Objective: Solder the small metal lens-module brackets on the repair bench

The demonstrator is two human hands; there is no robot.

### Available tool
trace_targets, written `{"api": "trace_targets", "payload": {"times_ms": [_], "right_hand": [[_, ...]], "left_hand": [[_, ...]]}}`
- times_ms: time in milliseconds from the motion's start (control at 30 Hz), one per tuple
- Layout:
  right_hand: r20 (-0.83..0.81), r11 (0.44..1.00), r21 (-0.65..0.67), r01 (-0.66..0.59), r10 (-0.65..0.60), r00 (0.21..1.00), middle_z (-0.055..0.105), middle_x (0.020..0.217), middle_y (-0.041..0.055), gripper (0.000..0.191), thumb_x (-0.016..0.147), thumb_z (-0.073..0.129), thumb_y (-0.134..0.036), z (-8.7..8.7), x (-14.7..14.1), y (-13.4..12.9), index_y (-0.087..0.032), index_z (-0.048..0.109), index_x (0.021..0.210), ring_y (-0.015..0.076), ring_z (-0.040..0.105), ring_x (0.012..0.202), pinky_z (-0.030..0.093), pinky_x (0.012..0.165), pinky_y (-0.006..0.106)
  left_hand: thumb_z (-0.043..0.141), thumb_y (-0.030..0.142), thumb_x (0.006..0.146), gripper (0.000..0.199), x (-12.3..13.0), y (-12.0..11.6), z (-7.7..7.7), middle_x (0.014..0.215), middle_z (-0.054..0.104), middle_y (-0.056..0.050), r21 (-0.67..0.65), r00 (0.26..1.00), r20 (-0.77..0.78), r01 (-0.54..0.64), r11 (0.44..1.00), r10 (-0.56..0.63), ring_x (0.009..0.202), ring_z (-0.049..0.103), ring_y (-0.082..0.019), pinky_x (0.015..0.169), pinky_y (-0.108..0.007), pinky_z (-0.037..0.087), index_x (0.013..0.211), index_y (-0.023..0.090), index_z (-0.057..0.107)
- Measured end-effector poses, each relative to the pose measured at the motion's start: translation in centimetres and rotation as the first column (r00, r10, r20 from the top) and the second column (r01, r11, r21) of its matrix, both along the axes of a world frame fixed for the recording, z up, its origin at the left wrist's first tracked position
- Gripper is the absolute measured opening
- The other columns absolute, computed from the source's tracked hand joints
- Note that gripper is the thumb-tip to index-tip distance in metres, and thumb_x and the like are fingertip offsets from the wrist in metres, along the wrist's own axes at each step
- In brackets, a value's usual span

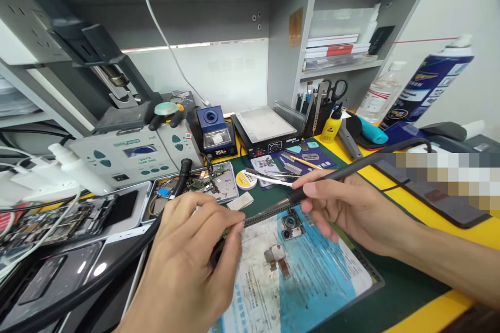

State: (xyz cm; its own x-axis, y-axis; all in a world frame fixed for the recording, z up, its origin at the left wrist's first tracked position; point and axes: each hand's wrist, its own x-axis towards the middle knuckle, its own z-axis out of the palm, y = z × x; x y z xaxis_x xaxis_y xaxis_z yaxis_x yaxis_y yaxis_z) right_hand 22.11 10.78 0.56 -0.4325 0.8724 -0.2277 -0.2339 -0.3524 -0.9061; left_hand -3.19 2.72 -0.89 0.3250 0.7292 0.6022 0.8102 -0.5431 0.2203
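My right hand [344, 208] is closed around the black handle of a soldering iron [295, 196], whose metal tip points left and down toward my left fingertips. My left hand [195, 250] is closed in a pinch; a bit of something greenish shows under the fingers, but most of it is hidden. Below the iron a blue-and-white printed sheet [258, 296] covers part of the green mat. On it lie a dual-lens camera module [291, 226] and a small metal part with brown flex strips [276, 254].
Behind the hands stand a grey rework station [133, 153], a hot plate [265, 125] and a tray of board scraps [224, 182]. Tweezers and a white stick [269, 181] lie near my right fingers. Black hose crosses the left side over phone parts. A yellow bottle [330, 127] stands farther right.
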Motion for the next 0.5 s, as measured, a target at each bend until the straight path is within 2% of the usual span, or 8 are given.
{"api": "trace_targets", "payload": {"times_ms": [500], "right_hand": [[0.015,1.0,0.012,0.011,-0.012,1.0,0.075,0.064,0.0021,0.017,0.077,0.086,-0.028,0.06,-0.01,-0.17,-0.016,0.08,0.087,0.0121,0.064,0.04,0.05,0.033,0.015]], "left_hand": [[0.059,0.011,0.099,0.014,0.0,0.07,0.03,0.092,0.067,-0.002,-0.004,1.0,-0.011,-0.008,1.0,0.008,0.098,0.054,-0.022,0.084,-0.039,0.044,0.104,0.023,0.064]]}}
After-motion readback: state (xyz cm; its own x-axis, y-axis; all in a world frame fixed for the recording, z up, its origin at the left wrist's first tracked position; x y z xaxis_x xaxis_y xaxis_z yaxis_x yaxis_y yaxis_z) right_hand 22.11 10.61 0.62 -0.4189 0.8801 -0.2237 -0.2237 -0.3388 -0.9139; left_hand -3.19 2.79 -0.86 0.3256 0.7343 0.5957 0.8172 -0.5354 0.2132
